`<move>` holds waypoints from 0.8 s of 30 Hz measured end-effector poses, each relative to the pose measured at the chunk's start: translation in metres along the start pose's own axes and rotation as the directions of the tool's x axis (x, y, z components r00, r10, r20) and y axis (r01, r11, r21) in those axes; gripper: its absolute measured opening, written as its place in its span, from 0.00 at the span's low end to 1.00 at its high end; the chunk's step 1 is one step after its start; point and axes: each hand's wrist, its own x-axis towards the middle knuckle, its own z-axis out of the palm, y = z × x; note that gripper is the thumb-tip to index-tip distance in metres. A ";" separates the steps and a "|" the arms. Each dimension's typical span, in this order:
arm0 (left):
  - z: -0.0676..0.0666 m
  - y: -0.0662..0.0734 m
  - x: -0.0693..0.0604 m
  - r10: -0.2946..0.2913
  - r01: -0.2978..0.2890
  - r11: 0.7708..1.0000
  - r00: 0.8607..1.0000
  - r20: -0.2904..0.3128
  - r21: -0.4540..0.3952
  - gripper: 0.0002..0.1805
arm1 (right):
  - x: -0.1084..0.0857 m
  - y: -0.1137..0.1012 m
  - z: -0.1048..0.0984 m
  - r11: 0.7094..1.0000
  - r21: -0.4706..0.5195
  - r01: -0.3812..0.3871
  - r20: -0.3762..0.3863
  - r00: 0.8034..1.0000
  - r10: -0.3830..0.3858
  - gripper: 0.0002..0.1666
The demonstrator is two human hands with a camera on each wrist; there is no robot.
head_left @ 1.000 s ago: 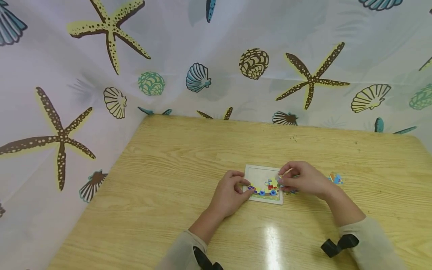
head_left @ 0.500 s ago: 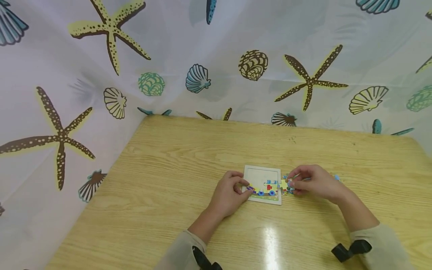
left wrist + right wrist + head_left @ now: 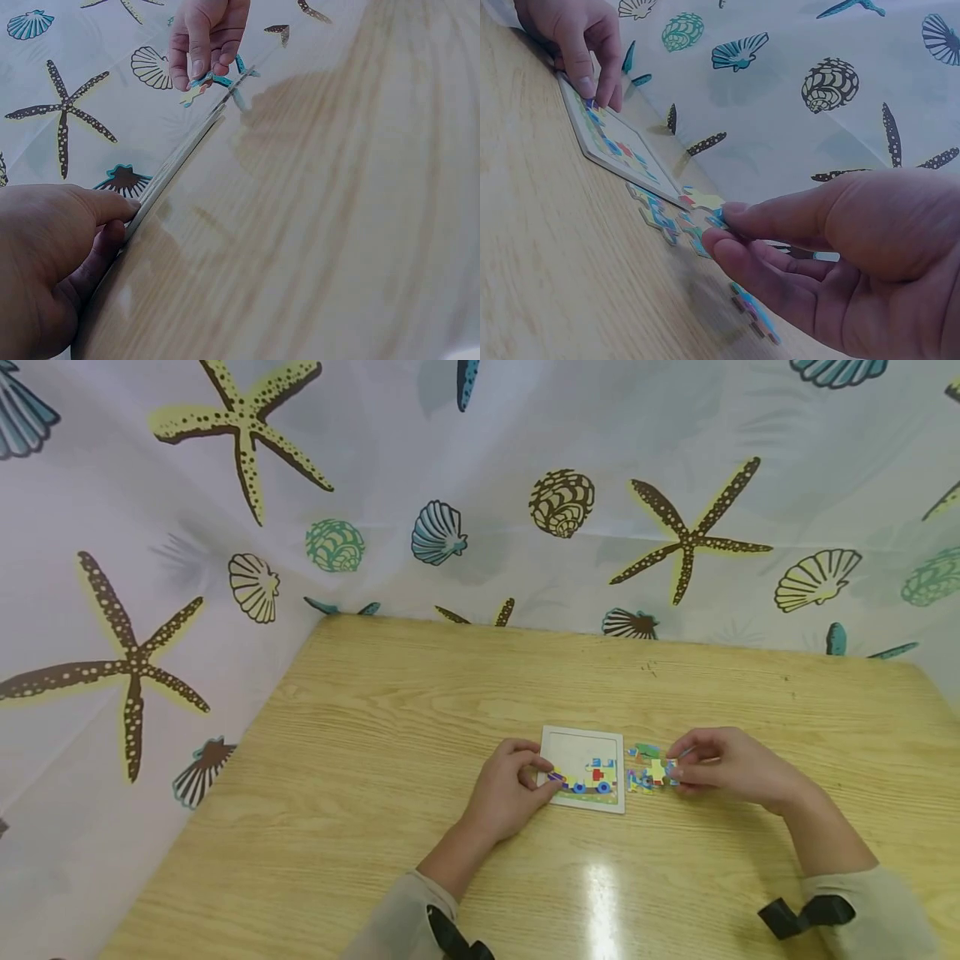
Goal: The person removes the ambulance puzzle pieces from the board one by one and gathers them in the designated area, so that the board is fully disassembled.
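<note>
A white-rimmed puzzle tray [image 3: 582, 733] lies on the table, its lower part filled with pieces showing a yellow vehicle with blue wheels; its upper part shows bare backing. The left hand [image 3: 508, 793] grips the tray's left edge between thumb and fingers, as the left wrist view [image 3: 52, 262] also shows. Right of the tray, the right hand [image 3: 738, 768] pinches a small yellow and blue puzzle piece [image 3: 658, 770] between thumb and fingertips. In the right wrist view that piece [image 3: 705, 199] is held above loose pieces [image 3: 656, 214] beside the tray's edge.
More puzzle pieces [image 3: 754, 313] lie under the right hand in the right wrist view. A green piece [image 3: 645, 749] lies near the tray's upper right. The wooden table [image 3: 405, 693] meets a curtain [image 3: 495, 560] printed with shells and starfish at the back and left.
The right hand has moved right, from the tray's right edge to beyond the loose pieces, uncovering them and the tray's right side. The left hand has stayed on the tray.
</note>
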 end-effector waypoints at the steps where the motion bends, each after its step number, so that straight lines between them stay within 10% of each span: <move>1: 0.000 0.000 0.000 0.000 0.000 1.000 1.000 -0.001 0.001 0.11 | -0.001 0.000 -0.001 1.000 0.000 -0.001 0.006 1.000 0.001 0.21; 24: 0.002 0.000 0.001 0.004 -0.004 1.000 1.000 -0.003 -0.014 0.11 | -0.014 0.009 -0.021 0.997 -0.046 -0.056 0.049 0.997 0.058 0.18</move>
